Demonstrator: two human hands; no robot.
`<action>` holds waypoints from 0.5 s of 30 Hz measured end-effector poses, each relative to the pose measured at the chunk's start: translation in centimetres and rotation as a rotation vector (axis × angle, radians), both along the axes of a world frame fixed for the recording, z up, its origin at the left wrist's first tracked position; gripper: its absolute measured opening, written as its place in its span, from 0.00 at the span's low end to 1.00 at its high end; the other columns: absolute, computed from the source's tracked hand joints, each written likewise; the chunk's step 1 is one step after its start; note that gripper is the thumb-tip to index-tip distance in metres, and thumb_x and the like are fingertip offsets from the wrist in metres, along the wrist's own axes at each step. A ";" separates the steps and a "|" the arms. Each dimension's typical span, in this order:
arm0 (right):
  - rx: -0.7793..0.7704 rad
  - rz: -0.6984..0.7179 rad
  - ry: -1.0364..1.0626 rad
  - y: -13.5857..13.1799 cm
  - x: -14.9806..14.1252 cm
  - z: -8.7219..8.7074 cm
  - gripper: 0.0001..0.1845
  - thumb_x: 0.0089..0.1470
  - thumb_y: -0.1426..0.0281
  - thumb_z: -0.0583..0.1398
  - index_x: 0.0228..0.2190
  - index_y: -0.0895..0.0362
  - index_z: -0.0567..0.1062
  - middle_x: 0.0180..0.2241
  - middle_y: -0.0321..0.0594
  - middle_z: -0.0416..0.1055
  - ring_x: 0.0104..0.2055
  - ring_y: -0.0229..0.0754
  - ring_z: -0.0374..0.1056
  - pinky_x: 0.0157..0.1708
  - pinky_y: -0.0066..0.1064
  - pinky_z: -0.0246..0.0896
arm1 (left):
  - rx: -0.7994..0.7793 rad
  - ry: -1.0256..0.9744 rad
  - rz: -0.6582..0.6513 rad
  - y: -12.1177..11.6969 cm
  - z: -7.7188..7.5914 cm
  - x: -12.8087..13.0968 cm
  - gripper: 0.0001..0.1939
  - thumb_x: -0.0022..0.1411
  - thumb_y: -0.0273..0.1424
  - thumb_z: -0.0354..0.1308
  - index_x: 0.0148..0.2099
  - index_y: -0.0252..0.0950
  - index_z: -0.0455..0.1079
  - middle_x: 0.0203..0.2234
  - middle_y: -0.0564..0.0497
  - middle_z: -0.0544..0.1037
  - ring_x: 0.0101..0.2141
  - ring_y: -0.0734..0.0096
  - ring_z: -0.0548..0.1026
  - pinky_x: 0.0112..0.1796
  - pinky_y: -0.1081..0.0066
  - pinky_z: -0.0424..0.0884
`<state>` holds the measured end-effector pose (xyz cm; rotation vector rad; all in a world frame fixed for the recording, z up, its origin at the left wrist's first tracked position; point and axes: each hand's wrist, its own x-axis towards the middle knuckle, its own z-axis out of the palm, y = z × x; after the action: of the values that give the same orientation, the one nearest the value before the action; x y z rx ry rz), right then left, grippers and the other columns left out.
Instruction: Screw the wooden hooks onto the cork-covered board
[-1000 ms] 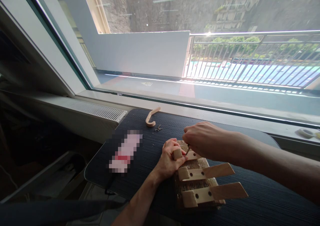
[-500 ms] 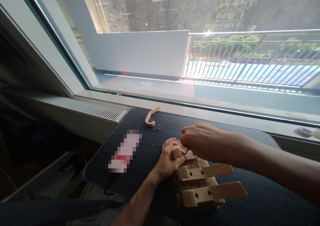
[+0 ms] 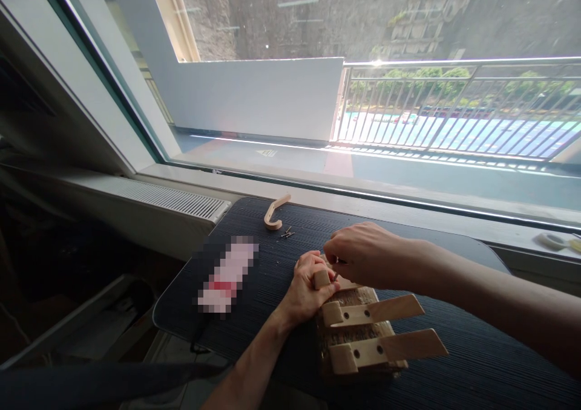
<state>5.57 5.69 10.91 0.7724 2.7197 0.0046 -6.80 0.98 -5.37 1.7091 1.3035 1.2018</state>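
Note:
A rough wooden board (image 3: 351, 337) lies on the dark table (image 3: 254, 313) with pale wooden hooks (image 3: 376, 310) fixed across it. My left hand (image 3: 306, 289) is closed round the far hook at the board's far end. My right hand (image 3: 363, 254) hovers just above that hook, its fingers pinched on a small dark thing, too small to name. Another hook (image 3: 385, 351) sits at the near end of the board.
A loose curved wooden hook (image 3: 275, 211) and a few small dark screws (image 3: 287, 234) lie near the table's far edge. A blurred pink and red object (image 3: 228, 274) rests to the left. A radiator grille (image 3: 172, 198) and a large window are behind.
My right hand has drifted slightly left and a little up over the far hook. My left hand and the board have stayed put.

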 end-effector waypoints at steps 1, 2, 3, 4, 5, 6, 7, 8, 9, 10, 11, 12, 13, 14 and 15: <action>0.001 -0.004 -0.021 -0.2 -0.1 0.3 0.08 0.50 0.73 0.55 0.24 0.58 0.74 0.24 0.39 0.72 0.25 0.37 0.64 0.21 0.28 0.42 | 0.002 -0.001 -0.002 0.0 0.1 0.0 0.04 0.49 0.26 0.63 0.28 0.38 0.71 0.34 0.50 0.72 0.47 0.62 0.66 0.52 0.61 0.59; -0.003 -0.006 -0.047 -0.3 -0.3 0.6 0.06 0.48 0.73 0.57 0.26 0.57 0.75 0.25 0.39 0.72 0.26 0.38 0.65 0.22 0.28 0.42 | 0.004 -0.002 -0.003 0.0 0.1 0.0 0.05 0.49 0.26 0.64 0.27 0.38 0.70 0.33 0.51 0.72 0.45 0.63 0.67 0.51 0.61 0.60; -0.012 -0.008 -0.079 -0.5 -0.6 0.9 0.05 0.47 0.74 0.58 0.27 0.57 0.75 0.27 0.39 0.72 0.28 0.39 0.66 0.22 0.28 0.43 | 0.005 -0.004 -0.004 0.0 0.2 0.0 0.05 0.49 0.26 0.64 0.26 0.38 0.69 0.32 0.51 0.72 0.44 0.64 0.67 0.51 0.62 0.60; -0.025 -0.009 -0.112 -0.7 -0.8 1.3 0.06 0.46 0.76 0.58 0.28 0.57 0.75 0.28 0.40 0.73 0.29 0.39 0.67 0.22 0.28 0.43 | 0.002 -0.006 -0.007 0.1 0.2 0.0 0.06 0.49 0.26 0.64 0.26 0.38 0.69 0.31 0.51 0.72 0.43 0.65 0.67 0.51 0.62 0.60; -0.035 -0.009 -0.145 -0.9 -1.0 1.7 0.07 0.47 0.77 0.58 0.29 0.58 0.76 0.30 0.40 0.73 0.29 0.40 0.67 0.22 0.29 0.44 | -0.003 -0.009 -0.010 0.1 0.3 0.0 0.06 0.49 0.26 0.64 0.26 0.37 0.68 0.32 0.51 0.72 0.43 0.65 0.68 0.51 0.62 0.60; -0.041 -0.009 -0.175 -1.0 -1.2 2.0 0.08 0.47 0.79 0.58 0.30 0.58 0.76 0.31 0.41 0.73 0.30 0.40 0.67 0.22 0.29 0.44 | -0.011 -0.010 -0.013 0.1 0.3 0.0 0.06 0.49 0.26 0.63 0.26 0.37 0.69 0.33 0.51 0.72 0.43 0.65 0.68 0.51 0.62 0.60; -0.045 -0.005 -0.201 -1.1 -1.4 2.2 0.09 0.48 0.80 0.57 0.29 0.58 0.76 0.31 0.41 0.73 0.30 0.40 0.67 0.22 0.29 0.45 | -0.019 -0.012 -0.014 0.1 0.2 0.0 0.05 0.49 0.26 0.63 0.26 0.37 0.69 0.34 0.51 0.73 0.44 0.65 0.67 0.51 0.61 0.60; -0.049 0.002 -0.222 -1.2 -1.5 2.3 0.09 0.48 0.80 0.57 0.29 0.59 0.76 0.31 0.42 0.73 0.30 0.40 0.68 0.22 0.29 0.45 | -0.028 -0.011 -0.013 0.1 0.2 0.0 0.05 0.49 0.27 0.63 0.26 0.37 0.69 0.34 0.51 0.73 0.45 0.64 0.67 0.51 0.61 0.60; -0.051 0.014 -0.232 -1.3 -1.5 2.2 0.09 0.48 0.81 0.57 0.29 0.59 0.76 0.32 0.42 0.73 0.30 0.40 0.68 0.22 0.29 0.45 | -0.037 -0.010 -0.011 0.2 0.1 0.0 0.05 0.49 0.27 0.63 0.26 0.37 0.69 0.35 0.50 0.73 0.46 0.63 0.67 0.51 0.61 0.60; -0.051 0.031 -0.232 -1.3 -1.5 2.1 0.10 0.47 0.82 0.57 0.30 0.59 0.76 0.31 0.42 0.72 0.30 0.40 0.68 0.23 0.29 0.46 | -0.046 -0.008 -0.006 0.2 0.0 -0.1 0.05 0.49 0.27 0.63 0.27 0.38 0.69 0.36 0.50 0.73 0.46 0.63 0.66 0.51 0.60 0.60; -0.049 0.051 -0.222 -1.3 -1.4 1.8 0.10 0.47 0.82 0.57 0.30 0.59 0.76 0.31 0.42 0.72 0.30 0.40 0.68 0.23 0.29 0.46 | -0.054 -0.007 -0.001 0.2 -0.1 -0.1 0.05 0.49 0.28 0.63 0.27 0.38 0.70 0.36 0.50 0.73 0.47 0.62 0.66 0.51 0.60 0.60; -0.045 0.069 -0.206 -1.2 -1.3 1.5 0.10 0.47 0.82 0.57 0.30 0.59 0.76 0.31 0.42 0.72 0.30 0.40 0.68 0.22 0.29 0.46 | -0.059 -0.007 0.003 0.2 -0.2 -0.1 0.04 0.49 0.28 0.63 0.27 0.38 0.70 0.36 0.50 0.72 0.47 0.62 0.66 0.51 0.60 0.59; -0.036 0.079 -0.186 -1.2 -1.2 1.2 0.09 0.47 0.81 0.58 0.29 0.60 0.76 0.30 0.42 0.72 0.30 0.40 0.68 0.22 0.29 0.46 | -0.063 -0.008 0.006 0.1 -0.3 -0.1 0.04 0.49 0.28 0.63 0.28 0.38 0.70 0.36 0.50 0.72 0.47 0.62 0.66 0.52 0.60 0.59; -0.027 0.084 -0.164 -1.1 -1.1 0.8 0.08 0.47 0.80 0.58 0.28 0.60 0.75 0.29 0.42 0.72 0.29 0.40 0.68 0.21 0.29 0.45 | -0.064 -0.010 0.007 0.1 -0.3 -0.1 0.04 0.49 0.28 0.63 0.28 0.38 0.70 0.36 0.51 0.72 0.47 0.62 0.66 0.52 0.60 0.59; -0.020 0.080 -0.144 -1.1 -1.1 0.6 0.06 0.46 0.80 0.58 0.26 0.60 0.75 0.28 0.42 0.72 0.28 0.40 0.68 0.21 0.29 0.44 | -0.063 -0.012 0.008 0.1 -0.3 -0.1 0.04 0.49 0.28 0.63 0.28 0.38 0.70 0.36 0.51 0.72 0.47 0.62 0.66 0.52 0.60 0.59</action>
<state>4.48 4.63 11.49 0.6315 2.6073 0.0485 -6.86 1.11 -5.65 1.6512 1.3285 1.1608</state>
